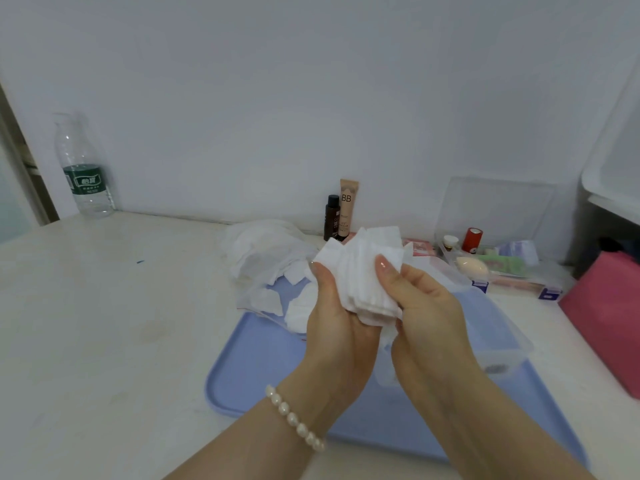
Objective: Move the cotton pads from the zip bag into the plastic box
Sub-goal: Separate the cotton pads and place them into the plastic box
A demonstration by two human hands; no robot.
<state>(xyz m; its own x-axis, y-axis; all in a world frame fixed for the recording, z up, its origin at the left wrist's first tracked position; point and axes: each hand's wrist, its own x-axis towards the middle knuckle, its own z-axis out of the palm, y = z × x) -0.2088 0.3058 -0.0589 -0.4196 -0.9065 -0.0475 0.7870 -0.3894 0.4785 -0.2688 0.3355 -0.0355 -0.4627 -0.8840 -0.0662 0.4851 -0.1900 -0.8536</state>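
Observation:
A stack of white cotton pads (363, 268) is held between both hands above a blue tray (263, 372). My left hand (332, 327) cups the stack from below and the left. My right hand (419, 299) pinches it from the right, thumb on top. The clear zip bag (266, 258), still with several pads in it, lies on the tray's far left corner and the table. The clear plastic box (498, 337) sits on the tray's right side, partly hidden behind my right hand.
A water bottle (85, 168) stands at the back left. A dark bottle (331, 218) and a BB tube (347, 209) stand by the wall. A clear organiser (502, 261) with cosmetics lies at the back right, a pink item (609, 317) at the right edge.

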